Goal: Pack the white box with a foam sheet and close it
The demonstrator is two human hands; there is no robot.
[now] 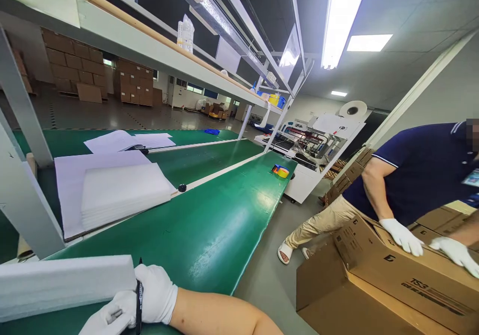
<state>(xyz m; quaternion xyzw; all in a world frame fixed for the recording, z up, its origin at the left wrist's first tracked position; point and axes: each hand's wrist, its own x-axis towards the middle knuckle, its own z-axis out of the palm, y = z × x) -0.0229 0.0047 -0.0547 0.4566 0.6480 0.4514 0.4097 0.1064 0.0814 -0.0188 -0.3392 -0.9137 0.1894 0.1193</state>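
White foam block (63, 285), green bench top (209, 235)

Gloved right hand (155, 295), left hand (110, 317) seemingly clasped

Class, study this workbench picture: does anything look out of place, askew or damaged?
Nothing looks damaged or spilled. Only the loose paper sheets on the green bench lie fanned and crooked, unlike the squared foam stack. A tape roll sits alone near the bench's edge.

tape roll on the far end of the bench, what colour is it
The tape roll looks yellow and orange with a bit of blue, lying on the green bench; head view, the only one.
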